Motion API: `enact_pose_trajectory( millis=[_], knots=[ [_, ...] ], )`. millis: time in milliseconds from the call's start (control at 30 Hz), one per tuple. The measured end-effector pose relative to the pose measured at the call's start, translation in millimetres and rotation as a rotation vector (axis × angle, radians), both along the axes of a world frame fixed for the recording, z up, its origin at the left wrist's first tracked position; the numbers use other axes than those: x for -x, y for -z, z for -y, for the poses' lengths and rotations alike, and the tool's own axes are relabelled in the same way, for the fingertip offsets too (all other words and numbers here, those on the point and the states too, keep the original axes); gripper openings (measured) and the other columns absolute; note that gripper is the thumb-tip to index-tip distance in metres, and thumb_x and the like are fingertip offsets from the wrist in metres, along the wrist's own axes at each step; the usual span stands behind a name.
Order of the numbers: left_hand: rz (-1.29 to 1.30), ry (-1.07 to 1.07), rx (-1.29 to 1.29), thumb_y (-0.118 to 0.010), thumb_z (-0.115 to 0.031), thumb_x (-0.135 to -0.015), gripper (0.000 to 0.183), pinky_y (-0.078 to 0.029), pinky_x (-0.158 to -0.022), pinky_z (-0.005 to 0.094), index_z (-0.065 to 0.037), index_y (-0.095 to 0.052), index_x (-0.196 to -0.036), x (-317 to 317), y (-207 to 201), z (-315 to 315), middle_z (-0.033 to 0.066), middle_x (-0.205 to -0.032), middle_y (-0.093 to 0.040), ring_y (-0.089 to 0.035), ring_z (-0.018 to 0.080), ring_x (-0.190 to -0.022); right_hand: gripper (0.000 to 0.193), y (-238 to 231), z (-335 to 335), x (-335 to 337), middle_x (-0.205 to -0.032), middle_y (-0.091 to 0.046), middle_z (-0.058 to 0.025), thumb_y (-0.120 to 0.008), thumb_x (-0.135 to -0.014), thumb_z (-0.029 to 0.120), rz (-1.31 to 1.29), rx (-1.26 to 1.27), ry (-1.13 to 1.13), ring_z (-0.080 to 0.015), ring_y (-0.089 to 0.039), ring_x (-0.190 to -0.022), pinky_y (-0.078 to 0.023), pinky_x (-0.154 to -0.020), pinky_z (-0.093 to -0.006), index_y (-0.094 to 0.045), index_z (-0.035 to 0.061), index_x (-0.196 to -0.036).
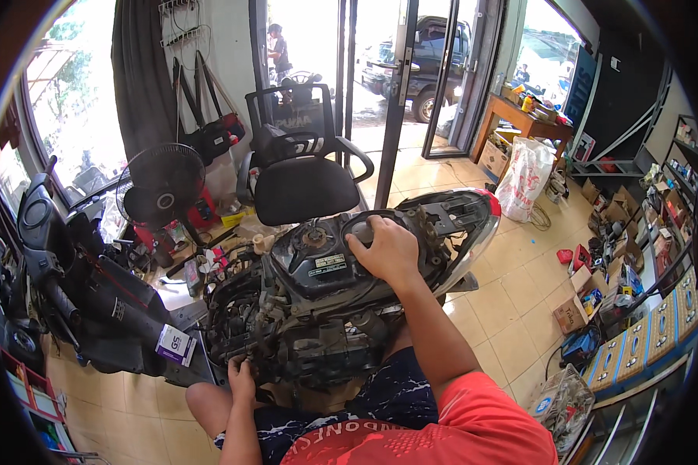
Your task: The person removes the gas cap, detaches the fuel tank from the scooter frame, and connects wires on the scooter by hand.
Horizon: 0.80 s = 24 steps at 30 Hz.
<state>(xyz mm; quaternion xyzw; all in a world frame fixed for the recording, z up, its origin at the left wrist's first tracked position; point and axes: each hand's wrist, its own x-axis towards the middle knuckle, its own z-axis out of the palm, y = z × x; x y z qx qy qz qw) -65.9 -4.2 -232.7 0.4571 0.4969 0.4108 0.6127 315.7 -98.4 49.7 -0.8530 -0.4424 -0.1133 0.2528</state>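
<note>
A scooter stripped of its body panels stretches across in front of me, its red and clear tail light (492, 208) at the right end. My right hand (386, 249) lies with thumb and fingers spread on a rounded dark part on top of the scooter, holding nothing that shows. To its left is the black tank (298, 271), with a round filler cap (315, 238) and a printed label on its side. Low at the left end, my left hand (241, 375) has its fingers closed by the dark wiring and fittings (236, 329); what they grip is too small to make out.
Another dark scooter (101, 302) stands at the left, with a white and purple box (175, 345) on it. Beyond are a black fan (161, 186) and an office chair (306, 186). A white sack (523, 182) and scattered boxes (572, 314) lie to the right.
</note>
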Motion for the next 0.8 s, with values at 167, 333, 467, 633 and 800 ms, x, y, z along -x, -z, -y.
enact_pose_trajectory(
  millis=[167,333,467,633,800],
  knots=[
    [0.03,0.01,0.001,-0.055,-0.012,-0.096,0.016,-0.05,-0.065,0.0267,-0.006,-0.055,-0.111,4.3,7.2,-3.0,0.0033,-0.088,-0.061,-0.059,0.0121,-0.074,0.052,7.8,-3.2,-3.1,-0.099,-0.07,-0.0148,-0.067,-0.085,0.052,0.041,-0.083,-0.026,-0.0336,-0.069,-0.096,-0.056,-0.082,-0.0446,-0.067,0.0038,-0.106],
    [0.014,-0.001,-0.021,-0.056,-0.012,-0.096,0.017,-0.049,-0.065,0.0268,-0.005,-0.054,-0.112,-0.7,2.1,-0.7,0.0035,-0.088,-0.06,-0.058,0.0122,-0.073,0.05,3.0,-1.2,-1.2,-0.096,-0.07,-0.0147,-0.067,-0.084,0.051,0.026,-0.075,-0.023,-0.034,-0.069,-0.094,-0.055,-0.081,-0.0448,-0.067,0.0042,-0.102],
    [0.007,0.02,-0.021,-0.057,-0.013,-0.097,0.018,-0.05,-0.064,0.0272,-0.005,-0.054,-0.113,0.1,3.1,-0.6,0.0034,-0.087,-0.059,-0.058,0.0124,-0.072,0.05,4.7,0.0,-2.3,-0.095,-0.07,-0.0145,-0.068,-0.084,0.052,0.035,-0.097,-0.018,-0.034,-0.069,-0.093,-0.055,-0.08,-0.0447,-0.067,0.0043,-0.1],
    [-0.001,0.005,-0.009,-0.057,-0.014,-0.097,0.018,-0.05,-0.064,0.0275,-0.005,-0.054,-0.113,-0.4,0.3,0.9,0.0032,-0.087,-0.059,-0.059,0.0123,-0.073,0.05,4.5,-0.3,-1.7,-0.095,-0.07,-0.0141,-0.068,-0.084,0.051,0.022,-0.09,-0.024,-0.0336,-0.069,-0.094,-0.055,-0.08,-0.0444,-0.067,0.0044,-0.1],
    [0.007,-0.002,0.021,-0.058,-0.015,-0.098,0.017,-0.051,-0.065,0.0274,-0.006,-0.055,-0.112,2.2,3.5,-0.5,0.003,-0.089,-0.06,-0.06,0.0122,-0.074,0.05,6.5,-2.0,-1.6,-0.096,-0.07,-0.0141,-0.068,-0.084,0.051,0.035,-0.096,-0.031,-0.0336,-0.069,-0.094,-0.055,-0.08,-0.0443,-0.067,0.0042,-0.102]
  ],
)
